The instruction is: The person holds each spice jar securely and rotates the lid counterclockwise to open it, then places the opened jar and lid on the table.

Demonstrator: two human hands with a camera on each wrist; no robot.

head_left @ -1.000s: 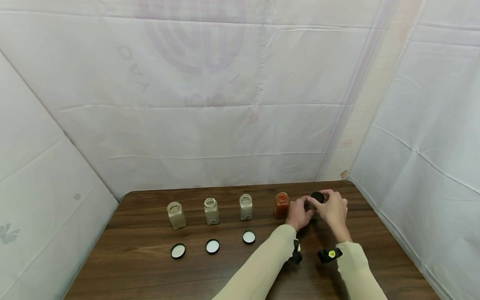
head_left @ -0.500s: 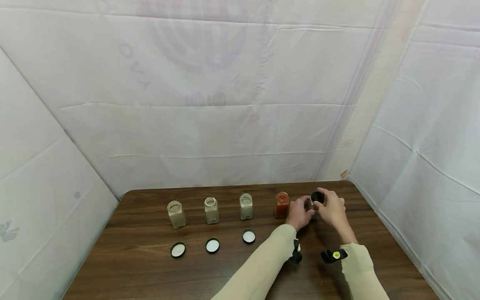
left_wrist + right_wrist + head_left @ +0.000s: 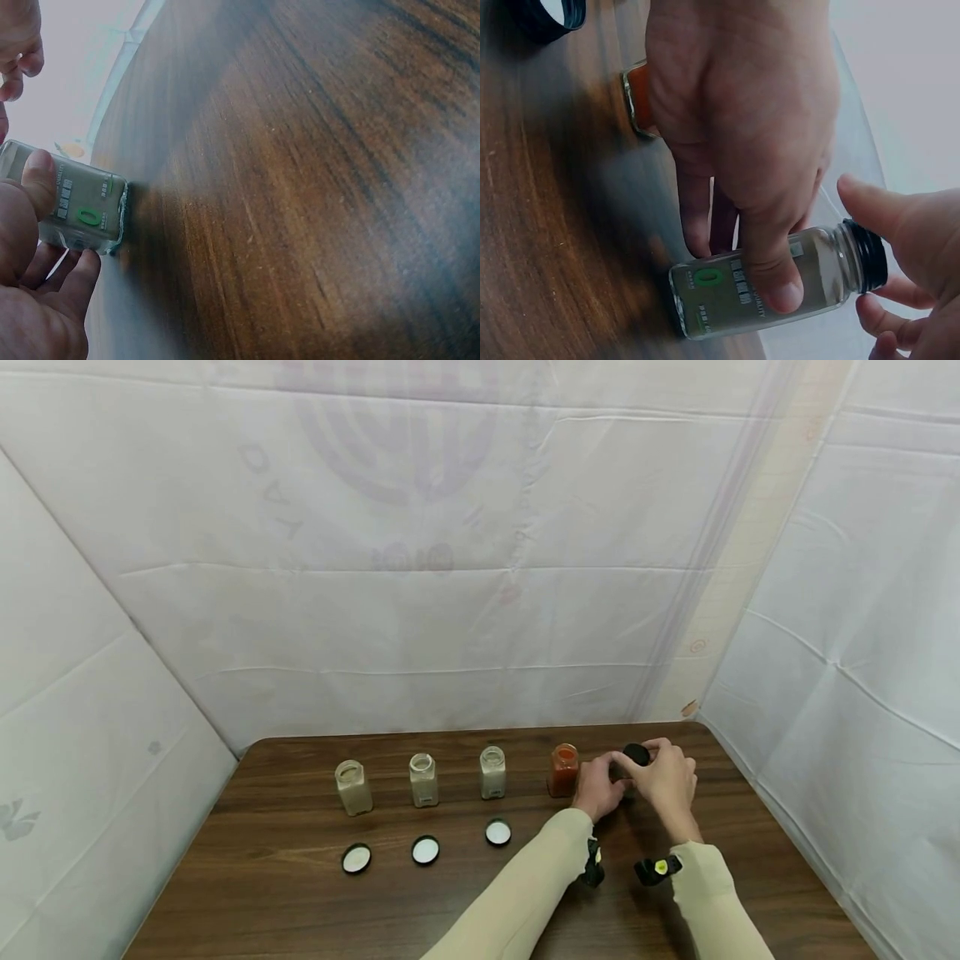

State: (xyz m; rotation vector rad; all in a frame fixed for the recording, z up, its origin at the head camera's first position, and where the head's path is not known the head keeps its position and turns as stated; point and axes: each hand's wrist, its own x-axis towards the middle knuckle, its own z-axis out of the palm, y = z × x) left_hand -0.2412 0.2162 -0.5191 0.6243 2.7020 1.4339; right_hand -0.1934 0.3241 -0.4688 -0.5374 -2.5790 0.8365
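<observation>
At the right end of the row stands a square glass jar [image 3: 720, 300] with greenish-beige contents and a label bearing a green oval. My left hand [image 3: 597, 787] grips its body, with the thumb [image 3: 39, 180] on the label side and fingers on the opposite side. A black lid [image 3: 866, 255] sits on the jar's mouth. The thumb and fingers of my right hand [image 3: 667, 781] pinch that lid by its rim. Just left of my left hand is an uncapped jar of orange-red powder [image 3: 563, 772]. In the head view, my hands hide most of the gripped jar.
Three uncapped jars of pale powder, a left jar [image 3: 353, 789], a middle jar [image 3: 423, 782] and a right jar [image 3: 492, 774], stand along the brown table [image 3: 285, 910]. Upturned black lids [image 3: 356, 858] with white liners lie before them. White sheeting [image 3: 450, 610] hangs behind.
Half a second ago my right hand was turned rightward on the lid; now it has swung back left, close to its earlier pose. My left hand has stayed on the jar.
</observation>
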